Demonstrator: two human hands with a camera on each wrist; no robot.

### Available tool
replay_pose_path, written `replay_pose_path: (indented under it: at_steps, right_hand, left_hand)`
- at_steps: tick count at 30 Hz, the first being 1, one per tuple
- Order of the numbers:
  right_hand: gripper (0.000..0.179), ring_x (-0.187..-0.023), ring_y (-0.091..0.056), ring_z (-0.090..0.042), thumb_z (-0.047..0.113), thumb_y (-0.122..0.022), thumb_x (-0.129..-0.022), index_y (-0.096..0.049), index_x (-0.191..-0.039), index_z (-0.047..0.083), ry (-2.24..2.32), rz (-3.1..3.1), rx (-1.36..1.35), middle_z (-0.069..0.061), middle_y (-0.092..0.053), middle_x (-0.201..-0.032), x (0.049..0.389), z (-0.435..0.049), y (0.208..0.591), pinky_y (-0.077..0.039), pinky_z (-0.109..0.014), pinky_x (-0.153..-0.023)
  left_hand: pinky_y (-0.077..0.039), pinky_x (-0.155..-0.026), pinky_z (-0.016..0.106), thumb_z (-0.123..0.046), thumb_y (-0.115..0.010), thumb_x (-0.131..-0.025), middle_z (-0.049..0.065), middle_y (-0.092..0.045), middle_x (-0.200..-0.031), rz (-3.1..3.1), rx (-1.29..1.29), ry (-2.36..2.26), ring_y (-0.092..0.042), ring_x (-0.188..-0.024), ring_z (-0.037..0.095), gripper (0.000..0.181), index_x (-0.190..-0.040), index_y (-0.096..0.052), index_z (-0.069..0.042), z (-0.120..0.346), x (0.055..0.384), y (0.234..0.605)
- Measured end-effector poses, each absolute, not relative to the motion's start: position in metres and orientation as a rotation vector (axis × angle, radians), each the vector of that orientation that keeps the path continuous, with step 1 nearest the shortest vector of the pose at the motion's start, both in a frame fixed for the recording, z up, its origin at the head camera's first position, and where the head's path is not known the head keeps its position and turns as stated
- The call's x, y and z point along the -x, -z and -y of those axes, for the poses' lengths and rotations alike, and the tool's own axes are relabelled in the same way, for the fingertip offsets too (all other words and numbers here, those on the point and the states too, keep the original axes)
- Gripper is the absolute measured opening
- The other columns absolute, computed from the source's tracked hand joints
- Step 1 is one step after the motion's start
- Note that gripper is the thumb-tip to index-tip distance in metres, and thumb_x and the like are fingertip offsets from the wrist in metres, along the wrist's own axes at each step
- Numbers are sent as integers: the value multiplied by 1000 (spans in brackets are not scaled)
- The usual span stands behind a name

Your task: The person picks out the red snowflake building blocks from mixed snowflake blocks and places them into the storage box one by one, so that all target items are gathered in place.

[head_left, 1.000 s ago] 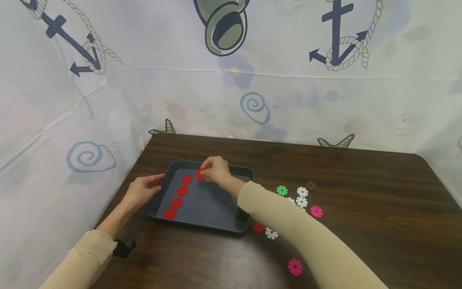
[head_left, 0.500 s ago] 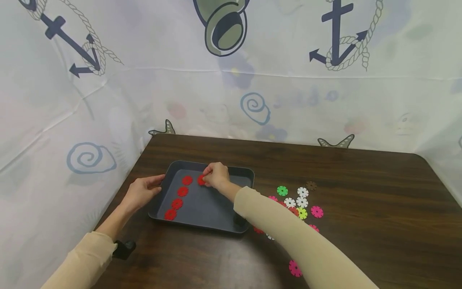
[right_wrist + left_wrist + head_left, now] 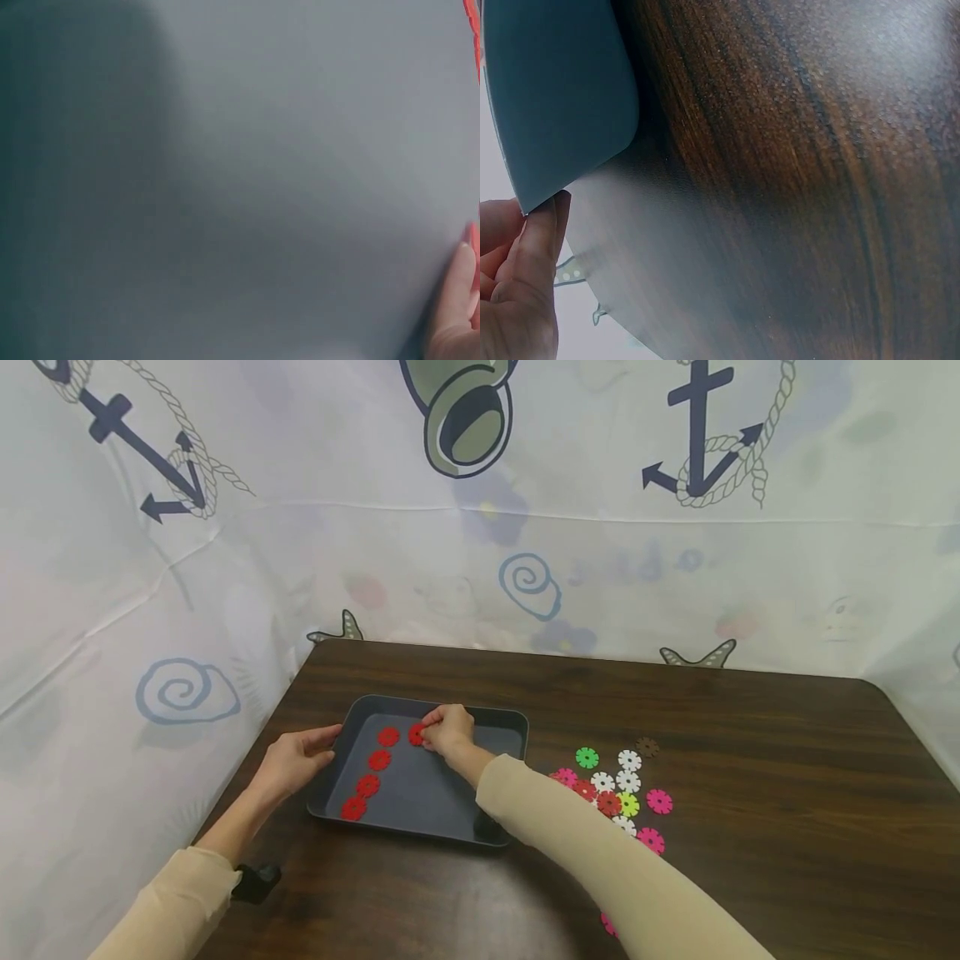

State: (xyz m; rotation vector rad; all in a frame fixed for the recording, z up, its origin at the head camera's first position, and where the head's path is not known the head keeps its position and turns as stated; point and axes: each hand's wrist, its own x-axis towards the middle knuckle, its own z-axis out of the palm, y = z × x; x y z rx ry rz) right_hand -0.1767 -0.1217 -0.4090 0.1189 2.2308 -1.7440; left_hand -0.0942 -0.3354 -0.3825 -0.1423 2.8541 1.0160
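Observation:
A grey baking tray (image 3: 420, 837) lies on the table's left half. Four-pointed gaps aside, red notched plastic discs form a slanting line along its left side, the nearest a disc (image 3: 354, 808) close to the front wall. My right hand (image 3: 450, 731) reaches over the tray and pinches another red notched disc (image 3: 417, 734) low over its floor, right of the line's far end. In the right wrist view, fingertips (image 3: 465, 259) meet the red disc's edge. My left hand (image 3: 292, 762) grips the tray's left rim; in the left wrist view, thumb and fingers (image 3: 536, 251) are on either side of it.
A loose group of notched discs in several colours lies right of the tray, with a green disc (image 3: 587, 757), a brown disc (image 3: 647, 747) and a pink disc (image 3: 659, 802) around it. My right sleeve (image 3: 592, 852) covers part of the table. A printed curtain (image 3: 637, 585) hangs behind.
My right hand has come slightly toward me and lower with the red notched disc. The forearm has shifted left, uncovering more discs of the group. My left hand stays at the rim.

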Motion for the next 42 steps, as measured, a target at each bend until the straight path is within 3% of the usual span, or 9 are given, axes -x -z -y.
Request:
replay_pose_path:
  at_steps: [24,42]
  right_hand:
    - [12,-57,-66,-19,-10,-62,-81,-69,-90,-5,1760,-2276,-100,-19,-71,-78,172,121,407,-52,-20,-49]
    - [22,-85,-68,-34,-6,-61,-86,-63,-107,-9,1867,-1986,-38,-22,-67,-98,167,95,378,-57,-34,-72]
  left_hand:
    - [-50,-86,47,-8,-59,-90,25,-55,-127,-2865,123,-1002,-57,-113,39,45,-133,-50,2,333,92,380]
    - [-50,-86,47,-6,-58,-90,25,-55,-128,-2870,110,-1027,-57,-113,39,44,-133,-50,3,334,92,383]
